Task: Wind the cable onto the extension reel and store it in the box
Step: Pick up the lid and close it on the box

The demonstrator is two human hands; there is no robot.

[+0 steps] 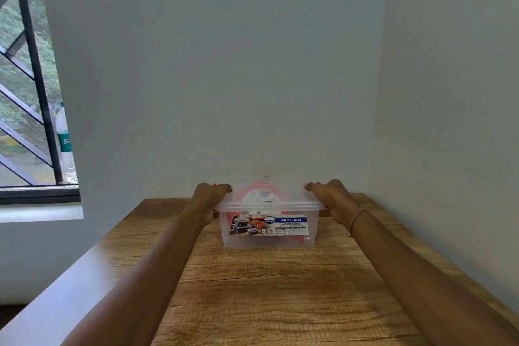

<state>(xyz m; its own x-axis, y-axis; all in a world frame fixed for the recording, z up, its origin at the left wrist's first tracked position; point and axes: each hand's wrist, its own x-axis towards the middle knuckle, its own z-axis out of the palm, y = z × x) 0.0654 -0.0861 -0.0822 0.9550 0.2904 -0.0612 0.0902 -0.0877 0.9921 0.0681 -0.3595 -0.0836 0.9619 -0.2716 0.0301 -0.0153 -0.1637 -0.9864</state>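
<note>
A clear plastic box [269, 240] with a blue and red label stands near the far end of the wooden table [275, 289]. Its clear lid [266, 206] lies on top. Through the lid and walls shows the red and white extension reel [259, 195] inside the box. My left hand [212, 196] grips the left end of the lid and my right hand [327, 196] grips the right end, fingers curled over the rim. No loose cable shows outside the box.
Pale walls close in behind the table and along its right side. A window with dark bars [25, 87] is at the left, with a plastic bottle [64, 143] on its sill. The table's left edge drops off.
</note>
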